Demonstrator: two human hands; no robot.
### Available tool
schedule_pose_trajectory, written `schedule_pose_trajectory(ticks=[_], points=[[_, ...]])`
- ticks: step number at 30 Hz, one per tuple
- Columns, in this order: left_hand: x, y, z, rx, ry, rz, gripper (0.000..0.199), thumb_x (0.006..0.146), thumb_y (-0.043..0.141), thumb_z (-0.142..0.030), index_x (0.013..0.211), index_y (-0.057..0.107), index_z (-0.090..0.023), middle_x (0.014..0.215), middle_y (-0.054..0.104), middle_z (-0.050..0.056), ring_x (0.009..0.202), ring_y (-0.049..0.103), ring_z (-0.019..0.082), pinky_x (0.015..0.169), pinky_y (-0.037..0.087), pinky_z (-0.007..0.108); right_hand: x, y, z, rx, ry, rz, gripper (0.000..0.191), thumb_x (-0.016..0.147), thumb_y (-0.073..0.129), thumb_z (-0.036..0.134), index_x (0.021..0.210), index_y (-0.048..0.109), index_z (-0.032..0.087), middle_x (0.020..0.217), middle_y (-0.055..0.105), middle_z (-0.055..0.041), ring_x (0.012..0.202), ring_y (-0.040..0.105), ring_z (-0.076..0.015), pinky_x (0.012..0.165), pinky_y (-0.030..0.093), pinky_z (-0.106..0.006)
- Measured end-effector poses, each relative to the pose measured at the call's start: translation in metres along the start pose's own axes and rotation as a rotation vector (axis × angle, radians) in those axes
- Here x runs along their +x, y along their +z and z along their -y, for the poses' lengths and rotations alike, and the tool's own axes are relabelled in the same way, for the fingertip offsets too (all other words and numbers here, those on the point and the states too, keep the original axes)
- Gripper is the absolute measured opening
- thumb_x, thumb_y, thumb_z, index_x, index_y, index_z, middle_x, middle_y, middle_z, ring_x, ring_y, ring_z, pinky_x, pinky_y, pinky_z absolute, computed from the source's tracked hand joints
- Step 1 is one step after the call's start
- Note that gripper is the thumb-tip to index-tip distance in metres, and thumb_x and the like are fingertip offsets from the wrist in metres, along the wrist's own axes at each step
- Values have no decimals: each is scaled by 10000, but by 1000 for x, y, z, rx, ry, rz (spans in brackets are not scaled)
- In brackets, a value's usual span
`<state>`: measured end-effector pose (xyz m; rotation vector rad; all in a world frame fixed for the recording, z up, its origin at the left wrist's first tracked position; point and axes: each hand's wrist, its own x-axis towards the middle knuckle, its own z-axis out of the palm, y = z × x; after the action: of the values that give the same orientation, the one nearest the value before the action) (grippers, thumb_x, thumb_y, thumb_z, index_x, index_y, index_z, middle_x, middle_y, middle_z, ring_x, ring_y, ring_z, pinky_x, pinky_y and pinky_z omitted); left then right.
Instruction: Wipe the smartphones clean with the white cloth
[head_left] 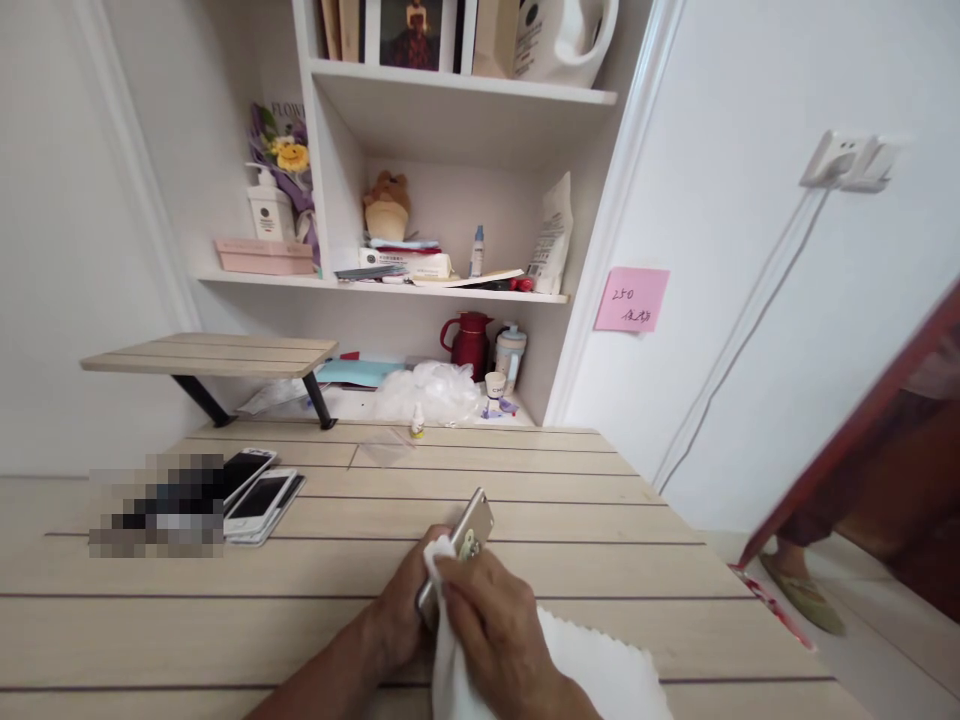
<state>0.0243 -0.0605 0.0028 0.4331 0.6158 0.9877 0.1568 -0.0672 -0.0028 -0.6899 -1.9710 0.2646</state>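
My left hand [405, 600] is closed around the lower part of a gold smartphone [478, 512], which stands tilted on edge above the table. A sticker shows on the phone's back, partly behind my fingers. My right hand [499, 625] grips a white cleaning cloth [600, 665] and presses a fold of it against the phone. The cloth has a zigzag edge and trails down to the right over the tabletop. My right fingers cover part of the phone.
Several phones [262, 500] lie at the left, beside a blurred patch. A small bottle [417, 420] and a clear plastic bag [386, 447] are near the back edge. A raised wooden stand [214, 352] is back left. At the right, a person's foot in a slipper [802, 590] shows.
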Motion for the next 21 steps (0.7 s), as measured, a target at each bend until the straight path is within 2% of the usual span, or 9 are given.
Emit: schedule_pose_trajectory(ticks=[3,5,7,9,11,15,18,21], points=[[-2,5,-7,90,101,-38,140,735,713,-285,780,647,-170,595,625,-26,567,566,134,591,426,229,1,0,9,-43,-142,126,266,969,471,207,1183,624,243,782,599,-40,651,582,-159,605,490,-264],[-4,9,-12,124,92,-29,222,762,686,-323,903,677,-152,675,675,7,642,618,164,644,452,247,2,0,12,-79,-186,147,256,956,484,204,1152,640,254,744,581,-24,608,557,-154,593,474,-274],[-5,13,-16,122,1,-11,359,821,586,-458,838,688,-115,661,680,52,642,634,194,633,461,269,1,0,12,-88,-186,155,258,947,484,194,1128,652,268,732,578,-17,592,551,-150,584,468,-275],[-5,17,-17,94,-51,11,445,843,527,-521,752,678,-112,645,680,72,617,633,200,615,463,276,0,-1,9,-70,-158,148,265,948,479,190,1130,654,271,753,589,-28,617,571,-158,586,477,-275],[-6,19,-15,27,-71,23,449,835,543,-544,687,652,-135,631,678,64,597,629,187,618,467,271,0,-1,6,-33,-101,103,277,957,473,187,1165,641,258,813,617,-50,684,609,-172,616,505,-280],[-8,22,-11,-48,-138,42,458,802,579,-592,689,646,-153,590,665,50,625,653,211,658,482,288,2,1,1,-4,32,-86,300,974,447,178,1210,624,238,900,655,-71,767,655,-174,675,548,-268],[-8,23,-10,-48,-80,49,376,808,611,-528,742,659,-161,617,684,42,691,678,230,710,487,296,2,4,-3,-93,95,-161,297,978,441,197,1201,636,227,850,647,-62,721,656,-172,667,556,-271],[-7,23,-10,-58,-22,45,350,820,614,-500,758,665,-159,639,697,37,714,684,224,742,486,292,-1,5,-7,-198,103,-168,324,980,425,198,1240,618,192,823,640,-72,690,653,-181,643,558,-285]])
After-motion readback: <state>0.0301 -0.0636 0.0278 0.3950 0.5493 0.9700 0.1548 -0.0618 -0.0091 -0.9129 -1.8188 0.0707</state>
